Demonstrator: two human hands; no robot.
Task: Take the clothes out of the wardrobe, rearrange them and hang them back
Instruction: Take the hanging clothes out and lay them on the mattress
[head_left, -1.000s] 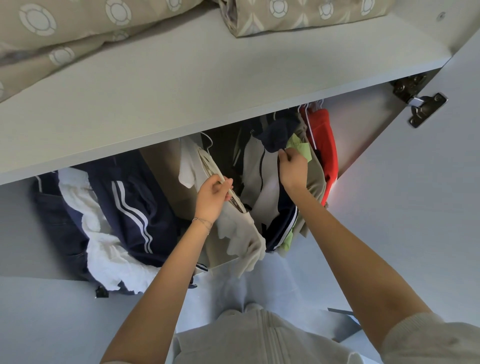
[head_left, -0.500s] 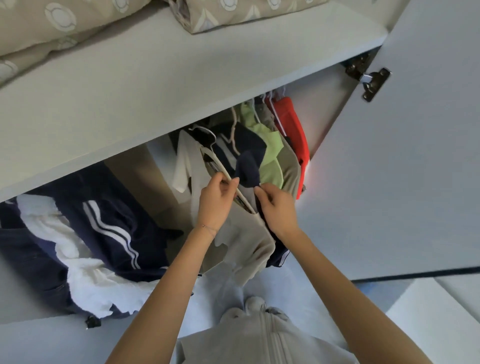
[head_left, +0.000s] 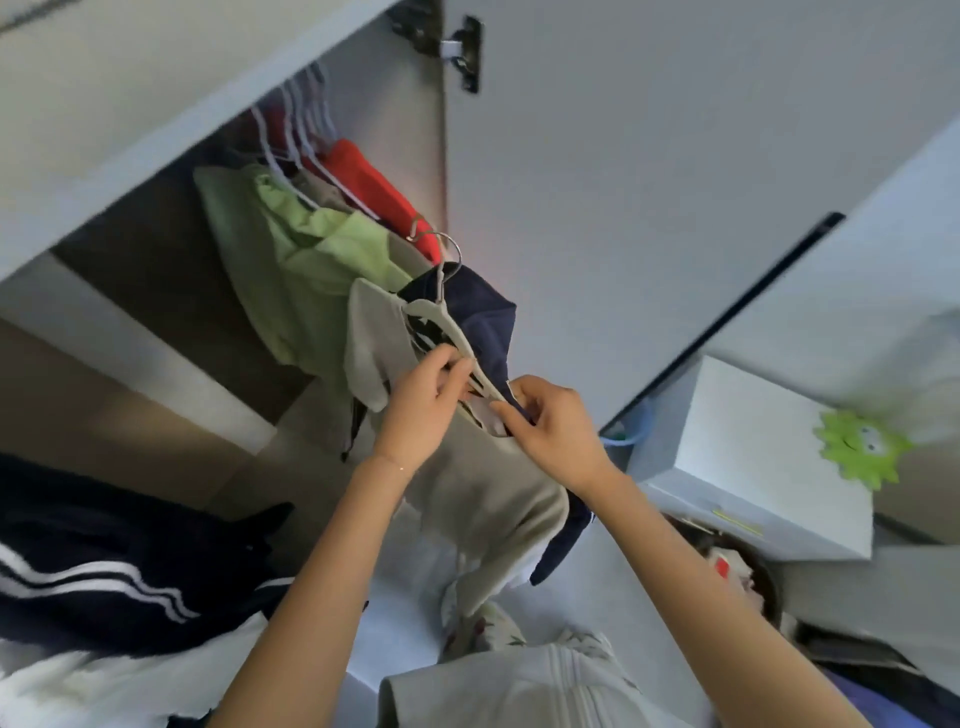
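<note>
A beige garment (head_left: 478, 483) hangs on a white hanger (head_left: 447, 322) with a metal hook, out in front of the open wardrobe. A navy garment (head_left: 488, 322) hangs right behind it. My left hand (head_left: 421, 410) pinches the hanger's arm and the beige collar. My right hand (head_left: 556, 426) grips the lower end of the hanger together with the cloth. Inside the wardrobe hang a light green garment (head_left: 311, 260) and a red one (head_left: 374, 187) on several white hangers (head_left: 301, 114).
The wardrobe door (head_left: 649, 156) stands open to the right. A navy jacket with white stripes (head_left: 114, 571) lies over white cloth at lower left. A white box (head_left: 753, 457) with a green sticker stands at right. The wardrobe shelf edge (head_left: 130, 156) runs overhead.
The hanger with the beige and navy garments has come off the rail and out of the wardrobe toward me. Both hands stayed on it. The view swung right and down.
</note>
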